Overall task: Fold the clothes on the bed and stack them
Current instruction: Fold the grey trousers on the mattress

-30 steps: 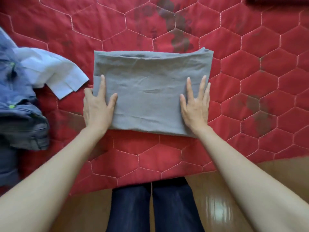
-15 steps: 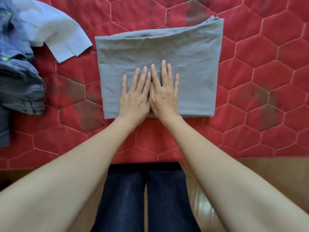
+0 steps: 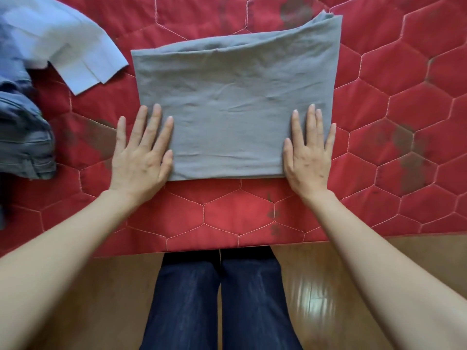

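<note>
While both hands, left hand and right hand, press straight fingers on the folded grey garment, red hexagon-quilted bed surrounds it, wooden floor below.

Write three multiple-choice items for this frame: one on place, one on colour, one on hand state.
1. Where does the light blue garment lie relative to the folded grey garment?
A. To its left
B. To its right
C. On top of it

2. What colour is the quilted bed cover?
A. Green
B. Red
C. White

3. How are the two hands placed?
A. Both clenched, lifting the garment
B. Flat, fingers straight, at the garment's two side edges
C. Both off the bed

Answers: 1 A, it lies up at the left beside the denim. 2 B, red hexagon quilting. 3 B, the left hand and right hand lie flat on the near corners.
</note>
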A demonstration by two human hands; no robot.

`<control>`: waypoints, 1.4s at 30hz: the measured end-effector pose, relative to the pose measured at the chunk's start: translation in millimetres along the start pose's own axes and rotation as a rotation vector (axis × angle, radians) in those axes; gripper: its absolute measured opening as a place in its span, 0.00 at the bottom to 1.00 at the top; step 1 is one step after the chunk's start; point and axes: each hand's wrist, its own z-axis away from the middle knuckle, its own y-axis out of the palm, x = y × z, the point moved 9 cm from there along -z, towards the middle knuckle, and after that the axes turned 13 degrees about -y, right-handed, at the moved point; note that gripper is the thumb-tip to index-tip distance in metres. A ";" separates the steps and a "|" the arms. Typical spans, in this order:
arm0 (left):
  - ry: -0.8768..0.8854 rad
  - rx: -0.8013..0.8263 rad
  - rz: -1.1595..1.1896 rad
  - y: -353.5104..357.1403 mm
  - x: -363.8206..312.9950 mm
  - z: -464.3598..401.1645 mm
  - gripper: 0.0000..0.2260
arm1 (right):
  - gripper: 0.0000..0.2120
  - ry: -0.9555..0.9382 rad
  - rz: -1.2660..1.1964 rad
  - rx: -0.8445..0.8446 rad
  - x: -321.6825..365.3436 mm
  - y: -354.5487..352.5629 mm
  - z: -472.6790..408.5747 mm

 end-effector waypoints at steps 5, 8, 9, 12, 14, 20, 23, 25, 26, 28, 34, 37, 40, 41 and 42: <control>0.037 -0.080 0.094 -17.0 -89.0 -28.2 0.24 | 0.25 -0.083 -0.132 -0.096 78.1 -8.8 -34.4; 0.032 -0.007 0.106 -3.9 -116.2 -30.5 0.24 | 0.25 -0.122 -0.111 -0.030 95.9 6.8 -38.1; 0.046 0.007 0.085 -0.3 -110.7 -31.1 0.24 | 0.25 -0.117 -0.101 -0.016 85.1 9.2 -36.4; 0.112 0.008 0.058 3.9 -74.0 -21.8 0.24 | 0.26 -0.063 -0.054 0.001 27.6 10.7 -17.1; 0.134 0.027 0.053 3.4 -45.0 -10.4 0.25 | 0.26 -0.016 -0.034 0.049 -8.9 8.5 -2.9; 0.087 0.025 0.076 -15.2 -57.8 -29.5 0.24 | 0.24 -0.119 -0.089 -0.067 10.6 -23.8 -41.8; 0.092 0.029 0.129 -22.6 -97.8 -69.9 0.23 | 0.23 -0.196 -0.180 -0.136 58.5 -34.9 -88.0; 0.095 0.068 0.114 -17.5 -111.7 -93.8 0.24 | 0.23 -0.264 -0.200 -0.098 85.4 -30.3 -115.3; 0.104 0.081 0.090 -14.2 -113.4 -102.7 0.25 | 0.24 -0.299 -0.182 -0.046 92.2 -24.1 -125.1; 0.151 0.073 0.049 -9.6 -107.5 -112.7 0.25 | 0.25 -0.322 -0.116 0.049 79.0 -9.0 -134.5; -0.183 0.097 0.064 -3.1 1.6 -120.1 0.26 | 0.28 -0.054 -0.022 0.098 -42.5 0.4 -121.5; -0.358 0.122 0.102 -8.5 35.4 -116.5 0.26 | 0.27 0.050 -0.039 0.081 -53.9 -8.7 -120.8; -0.313 -0.002 0.122 -27.3 8.2 -112.2 0.26 | 0.27 0.113 -0.052 0.001 -30.1 -18.8 -117.1; -0.260 -0.017 0.127 -28.9 -10.0 -106.3 0.25 | 0.26 0.075 -0.071 -0.002 -14.1 -17.8 -113.4; -0.201 -0.010 0.128 -26.0 -28.8 -97.5 0.25 | 0.26 0.017 -0.085 0.012 2.1 -13.5 -107.3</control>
